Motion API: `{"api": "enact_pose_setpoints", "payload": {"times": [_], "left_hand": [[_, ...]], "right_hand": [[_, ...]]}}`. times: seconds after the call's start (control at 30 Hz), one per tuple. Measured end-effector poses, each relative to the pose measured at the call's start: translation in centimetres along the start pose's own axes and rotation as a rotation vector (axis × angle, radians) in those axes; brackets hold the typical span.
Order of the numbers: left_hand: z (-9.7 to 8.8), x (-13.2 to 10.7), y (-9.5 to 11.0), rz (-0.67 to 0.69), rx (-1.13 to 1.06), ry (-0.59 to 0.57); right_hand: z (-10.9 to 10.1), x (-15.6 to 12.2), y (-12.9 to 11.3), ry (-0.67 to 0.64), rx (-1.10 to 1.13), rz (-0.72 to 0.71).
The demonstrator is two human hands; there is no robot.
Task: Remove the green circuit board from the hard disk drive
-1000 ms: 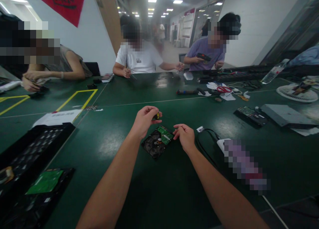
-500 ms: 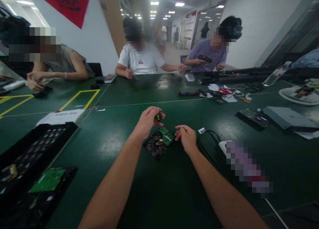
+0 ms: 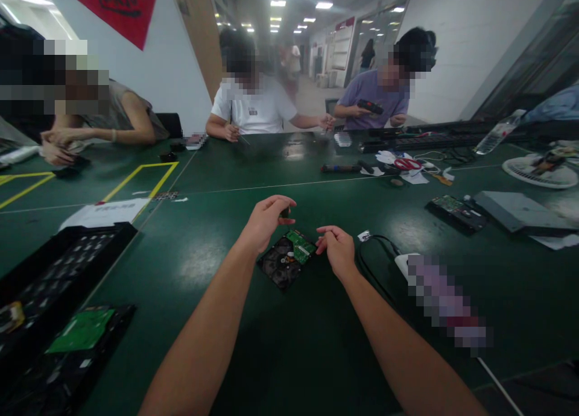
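A hard drive [image 3: 281,264] lies on the green table, its green circuit board facing up. Over its far edge is my left hand [image 3: 268,218], fingers closed around a small black thing [image 3: 284,213]; most of that thing is hidden, so its kind does not show clearly. Just right of the drive, my right hand [image 3: 338,247] has its fingers curled in with thumb and forefinger close together. Whether its fingertips touch the drive or pinch something small cannot be made out.
To the left are a black tray [image 3: 67,271] and another hard drive [image 3: 81,337]. At right lie a power bank-like white device [image 3: 402,260] with a black cable, a third drive [image 3: 455,212] and a grey metal case [image 3: 520,211]. Several people sit across the table.
My left hand has turned the small thing slightly, so its yellow part no longer shows. The drive and my right hand stay nearly in place; the whole view has shifted slightly.
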State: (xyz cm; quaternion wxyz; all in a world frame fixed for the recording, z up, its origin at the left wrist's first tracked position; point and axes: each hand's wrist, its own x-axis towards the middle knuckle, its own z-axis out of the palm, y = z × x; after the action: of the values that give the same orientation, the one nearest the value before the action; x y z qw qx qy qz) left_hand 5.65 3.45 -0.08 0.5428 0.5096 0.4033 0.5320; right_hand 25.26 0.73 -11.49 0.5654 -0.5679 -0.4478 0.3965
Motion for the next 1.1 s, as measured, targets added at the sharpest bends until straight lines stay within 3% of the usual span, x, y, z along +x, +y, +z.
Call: {"api": "enact_pose_setpoints", "payload": {"times": [0.33,0.6,0.9,1.1], "left_hand": [[0.41,0.03,-0.45,-0.073,-0.248,-0.049],[0.16,0.23,-0.58,0.016,0.012,0.069],[0.22,0.42,-0.88,-0.138,-0.325,-0.009],[0.13,0.16,-0.26,-0.036,-0.185,0.065]], "right_hand": [[-0.08,-0.07,0.11,0.004,0.017,-0.004],[0.05,-0.08,0.11,0.007,0.005,-0.023],[0.03,-0.02,0.17,0.019,0.003,-0.002],[0.03,0.05,0.28,-0.004,0.005,-0.011]]}}
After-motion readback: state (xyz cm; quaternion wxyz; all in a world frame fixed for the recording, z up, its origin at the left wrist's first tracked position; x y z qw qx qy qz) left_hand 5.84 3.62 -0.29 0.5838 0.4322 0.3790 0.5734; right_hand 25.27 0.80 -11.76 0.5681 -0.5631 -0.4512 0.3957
